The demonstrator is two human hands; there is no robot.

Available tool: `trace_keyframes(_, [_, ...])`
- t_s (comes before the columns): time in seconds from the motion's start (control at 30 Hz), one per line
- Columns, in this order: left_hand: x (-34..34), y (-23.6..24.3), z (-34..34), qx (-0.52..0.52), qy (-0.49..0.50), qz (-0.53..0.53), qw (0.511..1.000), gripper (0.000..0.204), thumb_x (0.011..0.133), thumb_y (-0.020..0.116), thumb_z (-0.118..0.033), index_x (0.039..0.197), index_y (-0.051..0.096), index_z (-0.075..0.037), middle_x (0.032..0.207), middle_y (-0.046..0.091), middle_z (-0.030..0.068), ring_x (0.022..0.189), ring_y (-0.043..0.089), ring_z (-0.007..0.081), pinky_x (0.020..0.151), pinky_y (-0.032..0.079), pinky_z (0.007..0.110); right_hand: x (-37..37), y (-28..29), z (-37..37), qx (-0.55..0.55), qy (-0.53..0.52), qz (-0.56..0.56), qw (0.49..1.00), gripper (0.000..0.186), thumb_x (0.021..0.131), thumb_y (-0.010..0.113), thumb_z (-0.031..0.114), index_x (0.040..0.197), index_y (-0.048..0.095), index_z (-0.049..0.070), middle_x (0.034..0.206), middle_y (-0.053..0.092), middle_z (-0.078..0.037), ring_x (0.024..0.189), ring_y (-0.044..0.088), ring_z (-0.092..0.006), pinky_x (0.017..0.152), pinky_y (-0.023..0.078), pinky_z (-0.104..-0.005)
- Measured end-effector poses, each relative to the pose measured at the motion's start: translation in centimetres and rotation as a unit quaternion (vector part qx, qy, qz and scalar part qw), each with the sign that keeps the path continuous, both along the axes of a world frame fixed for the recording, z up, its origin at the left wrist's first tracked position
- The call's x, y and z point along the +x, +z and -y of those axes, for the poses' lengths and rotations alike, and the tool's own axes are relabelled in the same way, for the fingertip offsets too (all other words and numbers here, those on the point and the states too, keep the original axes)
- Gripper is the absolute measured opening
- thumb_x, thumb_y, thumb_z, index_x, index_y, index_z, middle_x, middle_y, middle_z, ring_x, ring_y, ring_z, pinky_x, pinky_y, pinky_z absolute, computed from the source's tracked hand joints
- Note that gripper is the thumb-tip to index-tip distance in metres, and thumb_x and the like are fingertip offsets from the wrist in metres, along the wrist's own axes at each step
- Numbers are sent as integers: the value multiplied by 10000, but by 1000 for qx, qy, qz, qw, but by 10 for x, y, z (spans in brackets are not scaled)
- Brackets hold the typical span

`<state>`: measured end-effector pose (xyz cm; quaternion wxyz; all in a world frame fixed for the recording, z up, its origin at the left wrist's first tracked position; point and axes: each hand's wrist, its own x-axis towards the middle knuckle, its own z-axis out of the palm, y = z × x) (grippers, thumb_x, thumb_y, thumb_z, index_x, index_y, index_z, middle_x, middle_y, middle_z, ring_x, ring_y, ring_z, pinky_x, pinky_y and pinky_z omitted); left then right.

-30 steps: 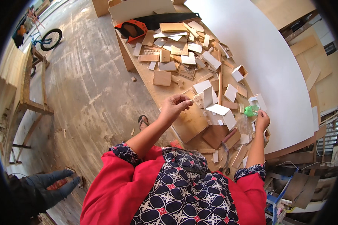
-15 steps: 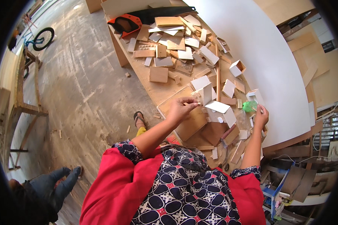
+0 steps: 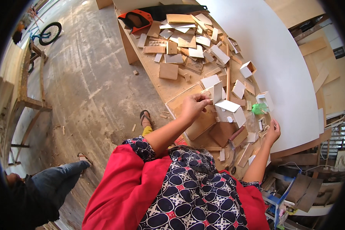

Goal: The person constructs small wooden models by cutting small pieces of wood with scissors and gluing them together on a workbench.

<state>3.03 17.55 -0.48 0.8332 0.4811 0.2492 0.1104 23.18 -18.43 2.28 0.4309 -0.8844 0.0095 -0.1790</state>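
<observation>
My left hand is closed in a pinch on a small wooden piece, close against an upright white-faced panel that stands on a flat white panel. My right hand is closed at the bench's right side, near small white blocks; what its fingertips hold, if anything, is too small to make out. A crumpled green plastic bag lies above it, next to a white open box. A reddish-handled tool lies below the panels.
Wood offcuts cover the workbench, with an orange-handled saw at the back. A large white board lies at the right. A bicycle, a wooden frame and another person are at the left.
My left hand has moved right toward the upright white panel, still pinching. My right hand has drawn away from the green bag, down and to the right. The other person's legs have shifted.
</observation>
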Motion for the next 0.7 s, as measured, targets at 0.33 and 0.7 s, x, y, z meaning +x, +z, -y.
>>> trace_keyframes(0.33, [2, 2, 2, 37, 14, -5, 999, 127, 823, 662, -152, 861, 646, -32, 759, 660, 23, 527, 556, 80, 447, 416, 207, -21, -6, 25, 9, -16, 29, 999, 214, 866, 623, 143, 990, 656, -29, 930, 663, -81, 830, 596, -150, 766, 473, -271])
trace_keyframes(0.7, [4, 2, 2, 69, -25, -46, 996, 202, 834, 639, -199, 814, 681, -3, 687, 652, 52, 512, 551, 96, 469, 453, 227, -33, -9, 44, 26, -33, 31, 999, 218, 866, 621, 151, 971, 658, -36, 910, 665, -82, 825, 598, -151, 772, 470, -275])
